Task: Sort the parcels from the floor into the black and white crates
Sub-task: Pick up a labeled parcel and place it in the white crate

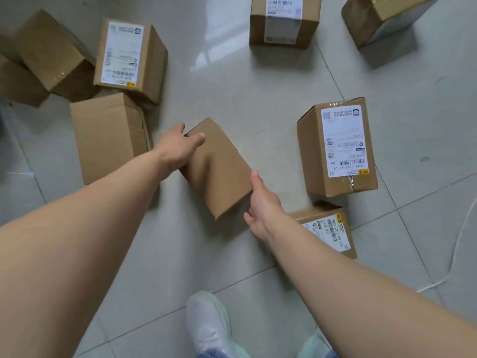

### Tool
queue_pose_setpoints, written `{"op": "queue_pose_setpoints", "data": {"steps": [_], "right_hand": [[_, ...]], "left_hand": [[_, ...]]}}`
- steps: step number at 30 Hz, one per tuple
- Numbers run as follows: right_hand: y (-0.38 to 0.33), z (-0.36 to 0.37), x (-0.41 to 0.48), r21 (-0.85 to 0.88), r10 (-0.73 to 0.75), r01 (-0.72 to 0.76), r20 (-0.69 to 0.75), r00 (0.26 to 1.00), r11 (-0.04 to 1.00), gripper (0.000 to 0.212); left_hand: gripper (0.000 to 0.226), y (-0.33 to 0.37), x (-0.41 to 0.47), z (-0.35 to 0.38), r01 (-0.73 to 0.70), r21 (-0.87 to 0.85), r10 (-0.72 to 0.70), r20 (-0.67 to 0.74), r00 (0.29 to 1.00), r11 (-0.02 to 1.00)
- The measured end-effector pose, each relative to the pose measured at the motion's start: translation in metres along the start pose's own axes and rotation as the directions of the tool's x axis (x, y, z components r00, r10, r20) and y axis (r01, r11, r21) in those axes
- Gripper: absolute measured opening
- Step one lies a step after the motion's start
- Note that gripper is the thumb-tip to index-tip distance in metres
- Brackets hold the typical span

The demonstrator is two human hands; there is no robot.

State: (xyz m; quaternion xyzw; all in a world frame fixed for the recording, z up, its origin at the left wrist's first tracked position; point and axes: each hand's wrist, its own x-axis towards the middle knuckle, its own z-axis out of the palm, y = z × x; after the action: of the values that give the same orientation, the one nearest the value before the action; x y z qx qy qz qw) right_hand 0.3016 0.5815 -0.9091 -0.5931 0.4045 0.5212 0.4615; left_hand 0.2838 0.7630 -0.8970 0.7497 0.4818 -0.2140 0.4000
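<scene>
A plain brown cardboard parcel [222, 166] lies at an angle on the tiled floor in the middle of the view, no label showing. My left hand [178, 148] grips its far left end, thumb on top and fingers down the side. My right hand [260, 208] presses against its near right corner, thumb up along the edge and fingers under the end. Neither crate is in view.
Several more parcels lie around: a plain one [108, 135] just left, a labelled one [338, 148] to the right, another [330, 228] beside my right wrist, more at the back [284, 19]. My white shoe [209, 324] stands below. A thin cord [459, 241] trails at right.
</scene>
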Motion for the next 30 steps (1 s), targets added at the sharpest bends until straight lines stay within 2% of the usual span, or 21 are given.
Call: {"op": "queue_pose_setpoints", "data": {"steps": [3,6,11,13,20,24,30], "right_hand": [[-0.009,0.005,0.006,0.046,0.0,-0.003,0.069,0.998,0.999,0.068],[-0.02,0.005,-0.002,0.086,-0.072,0.065,0.078,0.994,0.994,0.054],[-0.035,-0.011,-0.061,0.009,-0.184,0.184,0.02,0.983,0.983,0.047],[-0.047,-0.015,-0.101,-0.023,-0.253,0.254,0.016,0.967,0.967,0.043],[-0.104,-0.006,-0.271,-0.104,-0.437,0.443,0.078,0.896,0.89,0.053],[-0.124,-0.005,-0.386,-0.149,-0.529,0.539,0.104,0.842,0.829,0.046],[-0.127,-0.011,-0.548,-0.187,-0.638,0.667,0.195,0.745,0.721,0.048]], "left_hand": [[0.04,-0.003,0.008,0.009,0.002,-0.044,-0.001,0.023,1.0,0.999],[0.045,-0.003,0.0,0.007,0.061,-0.191,-0.056,0.033,0.998,0.98],[0.05,0.023,-0.048,-0.026,0.107,-0.349,-0.104,0.028,0.994,0.931],[0.051,0.041,-0.076,-0.049,0.125,-0.394,-0.125,0.026,0.992,0.911],[0.059,0.114,-0.202,-0.159,0.193,-0.577,-0.24,-0.006,0.971,0.794],[0.046,0.152,-0.294,-0.231,0.218,-0.754,-0.289,0.039,0.956,0.619],[0.047,0.19,-0.443,-0.323,0.134,-0.84,-0.249,-0.001,0.969,0.526]]}}
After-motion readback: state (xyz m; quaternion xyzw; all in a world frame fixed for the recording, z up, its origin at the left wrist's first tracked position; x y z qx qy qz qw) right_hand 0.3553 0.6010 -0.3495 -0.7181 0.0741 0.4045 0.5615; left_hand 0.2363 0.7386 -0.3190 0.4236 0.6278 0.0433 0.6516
